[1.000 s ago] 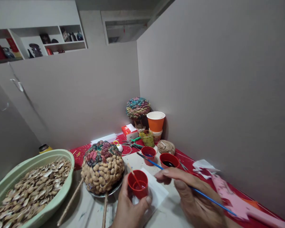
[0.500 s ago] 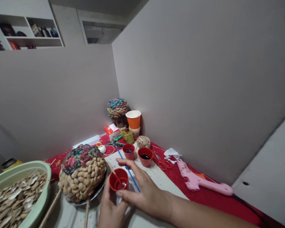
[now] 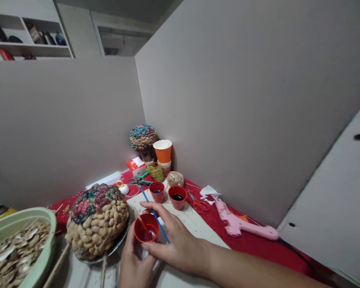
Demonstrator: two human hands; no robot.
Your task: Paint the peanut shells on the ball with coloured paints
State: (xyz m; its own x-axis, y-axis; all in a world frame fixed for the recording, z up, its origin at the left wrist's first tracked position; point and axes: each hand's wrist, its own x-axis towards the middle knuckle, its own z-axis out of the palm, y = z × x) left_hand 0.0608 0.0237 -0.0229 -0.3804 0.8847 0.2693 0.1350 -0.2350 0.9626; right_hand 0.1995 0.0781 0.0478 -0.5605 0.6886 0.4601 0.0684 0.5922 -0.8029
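My left hand [image 3: 136, 262] is wrapped round the near left side of a red cup [image 3: 146, 228], with a little liquid and a wooden stick [image 3: 140, 218] inside. My right hand [image 3: 177, 240] holds a blue paintbrush [image 3: 148, 200] against the palm, its thumb and fingers at the cup's right side. The brush's tip points away, up and left. Left of the cup, a peanut-covered dome [image 3: 99, 220] rests on a metal dish, its top painted pink, green and dark blue. Two more red cups, one with blue liquid [image 3: 157, 193] and one with dark liquid [image 3: 177, 197], stand beyond my hands.
A green basin [image 3: 49, 244] of peanut shells is at the left. Farther back are a painted peanut ball [image 3: 143, 138], an orange cup [image 3: 163, 152], and twine [image 3: 175, 179]. Red scissors [image 3: 200, 206] and a pink glue gun [image 3: 243, 226] lie right. Grey panels enclose the table.
The camera view has turned slightly right, so the scene sits farther left. Both hands keep their hold on the cup and brush; nothing was let go.
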